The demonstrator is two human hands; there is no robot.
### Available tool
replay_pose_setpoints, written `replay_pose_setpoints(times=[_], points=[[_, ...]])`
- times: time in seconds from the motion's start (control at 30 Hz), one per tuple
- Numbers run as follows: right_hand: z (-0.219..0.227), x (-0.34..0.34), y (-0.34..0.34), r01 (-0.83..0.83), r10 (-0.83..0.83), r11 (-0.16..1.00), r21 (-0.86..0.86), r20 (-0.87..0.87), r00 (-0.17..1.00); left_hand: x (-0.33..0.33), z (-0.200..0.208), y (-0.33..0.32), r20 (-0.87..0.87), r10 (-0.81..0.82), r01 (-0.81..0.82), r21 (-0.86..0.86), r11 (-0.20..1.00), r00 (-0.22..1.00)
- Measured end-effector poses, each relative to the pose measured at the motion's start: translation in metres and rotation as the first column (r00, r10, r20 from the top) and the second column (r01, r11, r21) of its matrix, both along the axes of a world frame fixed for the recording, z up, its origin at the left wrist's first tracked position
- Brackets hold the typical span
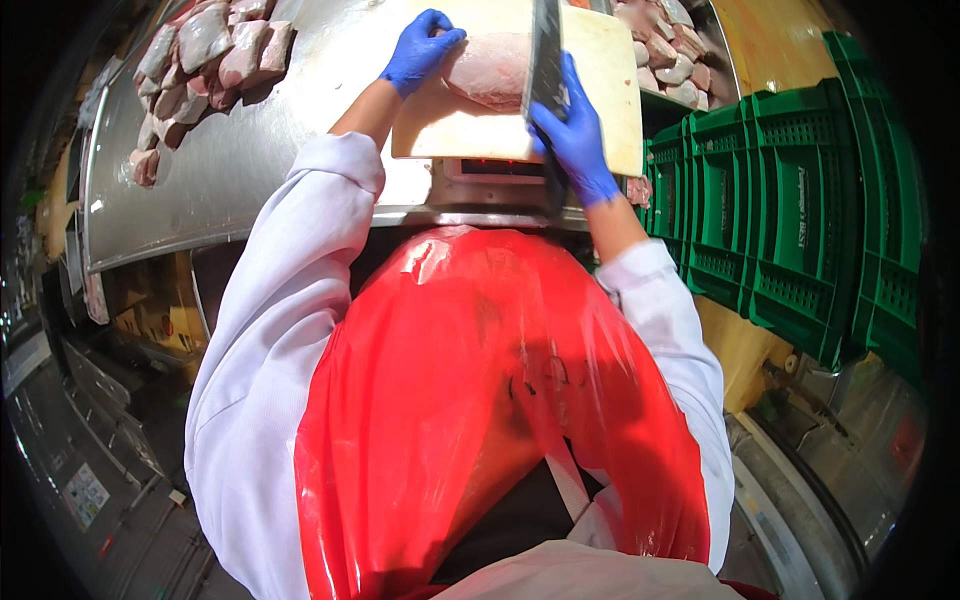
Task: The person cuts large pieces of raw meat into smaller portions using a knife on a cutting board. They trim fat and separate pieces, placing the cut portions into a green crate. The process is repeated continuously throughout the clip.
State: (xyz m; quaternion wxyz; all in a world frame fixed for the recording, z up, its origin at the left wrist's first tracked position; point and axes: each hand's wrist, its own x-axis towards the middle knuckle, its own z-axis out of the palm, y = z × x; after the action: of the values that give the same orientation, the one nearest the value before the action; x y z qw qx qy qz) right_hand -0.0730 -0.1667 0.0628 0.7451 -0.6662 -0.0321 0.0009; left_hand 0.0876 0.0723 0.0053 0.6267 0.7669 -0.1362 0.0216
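A large pale pink piece of raw meat (487,75) lies on the cream cutting board (430,135). My left hand (422,55), in a blue glove, rests at its left end, fingers bent and closed against it. In my right hand (575,135), also gloved in blue, is a knife; the fingers are wrapped round its dark handle. The broad knife blade (545,55) points away from me, along the right end of the meat. Whether the edge has entered the meat I cannot tell. The blade's tip runs past the top of the view.
Cut meat pieces (205,60) are heaped on the steel table (270,150) to the left. More pieces (675,50) lie beyond the board's right side. A device with red lights (495,170) sits at the board's near edge. Green plastic crates (760,210) stand on the right.
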Motion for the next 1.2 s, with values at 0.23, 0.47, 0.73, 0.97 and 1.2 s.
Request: replay_pose_setpoints(times=[0.23, 0.47, 0.73, 0.97, 1.2], points=[[-0.011, 0.076, -0.033, 0.004, -0.005, 0.991, -0.131, -0.008, 1.0, -0.08, 0.012, -0.043, 0.028, 0.046, -0.051, 0.184, 0.982, 0.999], [0.007, -0.001, -0.045, -0.003, 0.217, 0.757, -0.653, 0.247, 0.945, -0.084, 0.017, 0.019, -0.065, 0.293, -0.282, 0.137, 0.95, 0.954], [0.012, -0.044, -0.077, 0.019, 0.396, 0.381, -0.924, 0.182, 0.9, -0.103, 0.031, 0.054, -0.071, 0.369, -0.376, -0.2, 0.905, 0.927], [0.015, -0.123, -0.153, -0.218, 0.37, 0.054, -0.975, -0.183, 0.911, -0.127, 0.04, 0.01, 0.305, 0.41, -0.394, -0.117, 0.912, 0.86], [0.011, -0.129, -0.139, 0.007, 0.151, 0.628, -0.779, 0.131, 0.98, -0.153, 0.046, -0.052, 0.608, -0.34, -0.344, 0.733, 0.586, 0.717]])
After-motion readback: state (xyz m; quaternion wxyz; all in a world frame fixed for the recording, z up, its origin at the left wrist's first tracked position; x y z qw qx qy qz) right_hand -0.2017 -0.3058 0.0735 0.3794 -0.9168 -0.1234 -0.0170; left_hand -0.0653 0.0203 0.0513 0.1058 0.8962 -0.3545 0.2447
